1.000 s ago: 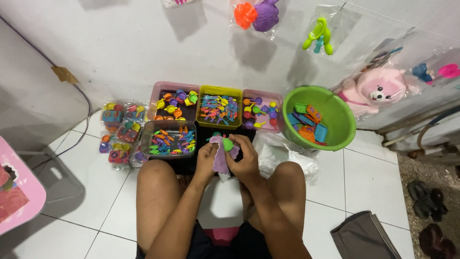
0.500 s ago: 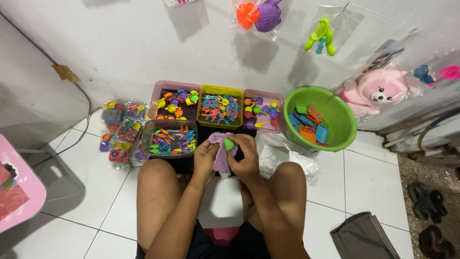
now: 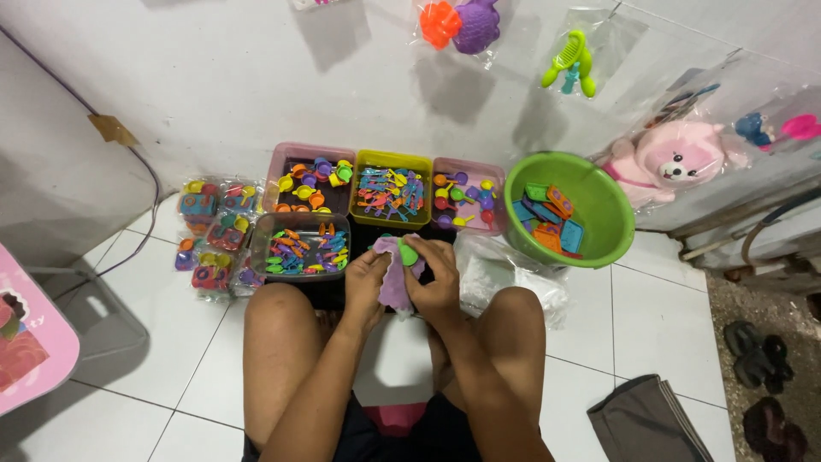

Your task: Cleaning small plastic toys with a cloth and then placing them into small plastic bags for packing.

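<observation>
Purple piece (image 3: 394, 282) pinched upright between both hands, left hand (image 3: 366, 287) at nine o'clock, right hand (image 3: 436, 278) at three, thumb pressing green piece (image 3: 408, 255) at twelve.

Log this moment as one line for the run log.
left hand: holds purple bag | right hand: holds bag, green toy | toy trays ahead

White tiled floor (image 3: 658, 325) with dark grout lines fills the lower frame. A white painted wall (image 3: 222, 77) spans the top; a dark cable (image 3: 128, 145) runs down it at upper left. A pink table edge (image 3: 30, 342) enters at lower left. Lighting is even; bagged toys cast soft shadows on the wall.
</observation>
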